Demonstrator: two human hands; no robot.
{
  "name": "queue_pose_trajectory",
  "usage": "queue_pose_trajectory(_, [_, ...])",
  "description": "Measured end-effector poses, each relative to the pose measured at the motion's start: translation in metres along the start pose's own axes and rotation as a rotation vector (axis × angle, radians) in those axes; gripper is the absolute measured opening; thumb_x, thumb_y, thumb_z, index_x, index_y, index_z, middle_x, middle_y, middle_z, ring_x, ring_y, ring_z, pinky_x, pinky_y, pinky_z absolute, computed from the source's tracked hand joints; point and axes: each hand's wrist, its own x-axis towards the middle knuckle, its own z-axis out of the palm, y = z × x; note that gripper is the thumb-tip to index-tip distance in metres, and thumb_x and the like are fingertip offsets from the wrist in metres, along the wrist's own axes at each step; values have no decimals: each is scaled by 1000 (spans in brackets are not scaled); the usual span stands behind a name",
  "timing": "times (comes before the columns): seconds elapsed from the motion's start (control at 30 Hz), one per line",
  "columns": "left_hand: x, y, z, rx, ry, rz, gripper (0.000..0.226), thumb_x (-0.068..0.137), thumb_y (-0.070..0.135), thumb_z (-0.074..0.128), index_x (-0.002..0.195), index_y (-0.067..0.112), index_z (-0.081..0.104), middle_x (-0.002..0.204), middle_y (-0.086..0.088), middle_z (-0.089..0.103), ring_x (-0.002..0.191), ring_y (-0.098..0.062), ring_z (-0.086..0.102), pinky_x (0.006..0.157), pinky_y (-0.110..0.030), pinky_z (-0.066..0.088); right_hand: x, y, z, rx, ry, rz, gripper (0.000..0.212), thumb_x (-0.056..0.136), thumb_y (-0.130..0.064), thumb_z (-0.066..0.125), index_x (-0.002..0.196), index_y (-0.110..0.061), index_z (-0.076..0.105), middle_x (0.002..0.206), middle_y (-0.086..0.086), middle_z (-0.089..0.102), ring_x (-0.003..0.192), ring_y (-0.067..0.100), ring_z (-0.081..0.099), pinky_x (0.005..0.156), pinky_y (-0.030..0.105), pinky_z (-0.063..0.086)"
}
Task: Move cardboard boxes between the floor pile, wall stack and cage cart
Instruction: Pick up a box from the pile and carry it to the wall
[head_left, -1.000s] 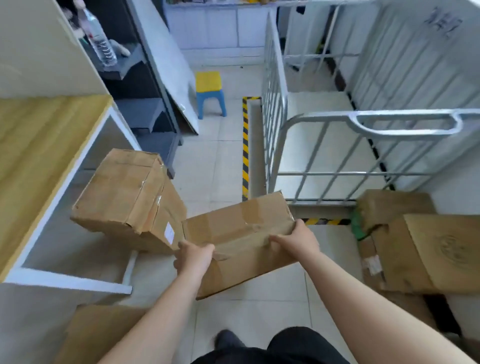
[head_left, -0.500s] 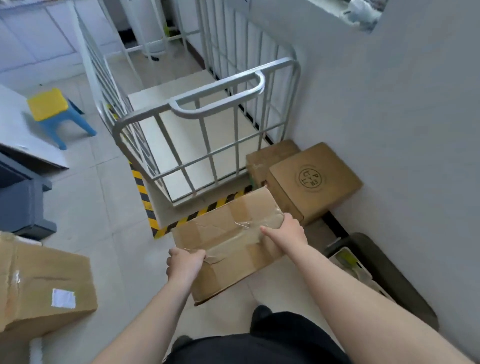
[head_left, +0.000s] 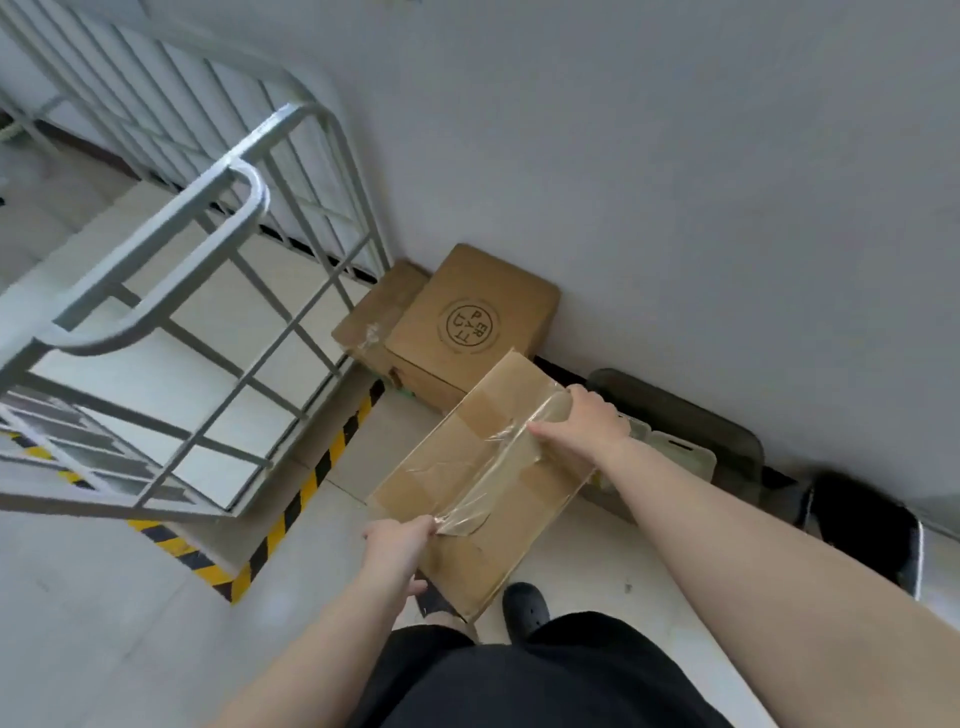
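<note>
Both hands, L (head_left: 400, 551) & R (head_left: 582, 428), grip taped box (head_left: 478, 483) ends; wall stack (head_left: 467, 322) just beyond box's far end; R nearer.

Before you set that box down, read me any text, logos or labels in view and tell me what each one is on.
"PER LATT": my best reading of a round stamp on the top of the stamped box against the wall; the letters are turned sideways and soft, so I am not sure of them.
Carried box, held by the left hand and right hand: only clear tape, no print visible.
Nothing else readable.
</note>
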Motion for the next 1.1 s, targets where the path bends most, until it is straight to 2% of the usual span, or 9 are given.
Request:
queue_pose_trajectory(0.13, [13,23,5,128,-105,49,58,82,22,68,130,6,40,121,-15,52,106,-32,58,60,-32,56,9,12,-9,66,35,106,71,73,-61,65,127,-20,44,130,5,52,124,30,45,99,43,39])
queue_pose_trajectory(0.27, [21,39,3,185,-137,53,61,82,24,72,128,5,37,112,-15,54,101,-30,60,75,-38,58,13,23,-6,132,57,143,68,72,-58,68,125,-21,46,127,3,54,123,28,47,100,44,39])
queue_pose_trajectory(0.37, [20,47,-5,150,-177,-9,92,80,29,74,142,16,8,95,-18,52,80,-26,57,71,-33,53,21,21,1,144,61,113,66,70,-60,67,124,-25,48,124,0,56,121,27,48,101,45,38])
queue_pose_trajectory(0.47, [15,48,-3,199,-217,-17,115,77,33,76,148,29,-14,124,-24,51,82,-33,62,71,-38,57,33,15,6,96,48,77,63,72,-57,66,125,-28,48,125,0,55,122,26,48,105,48,30])
queue_pose_trajectory(0.6, [18,45,6,252,-222,-38,85,78,32,76,139,24,18,93,-13,55,75,-33,63,68,-43,60,53,11,10,25,-20,33,70,74,-59,64,132,-28,42,130,0,52,126,26,43,110,54,22])
queue_pose_trajectory(0.7, [23,43,10,237,-217,-95,74,82,23,72,135,24,21,75,-10,51,73,-32,58,66,-40,57,67,9,15,-20,-60,-25,73,76,-60,63,136,-28,38,133,0,49,128,26,40,109,52,23])
queue_pose_trajectory(0.83, [29,33,12,162,-148,-191,72,81,20,73,132,24,21,92,-15,52,78,-40,66,67,-47,58,79,-5,26,-64,-101,-110,74,79,-58,61,141,-28,34,137,0,45,131,25,35,111,56,19])
queue_pose_trajectory(0.93, [31,27,16,127,-133,-201,75,80,17,75,129,28,20,89,-12,49,78,-43,67,65,-44,57,85,-12,32,-11,-146,-127,71,78,-54,64,137,-28,36,133,0,45,130,26,33,106,61,25])
queue_pose_trajectory(1.1, [34,27,38,116,-202,-142,65,82,17,73,117,26,19,89,-14,53,71,-38,68,56,-37,57,101,4,22,28,-110,-74,71,79,-49,66,139,-23,37,132,2,45,127,28,36,102,48,40])
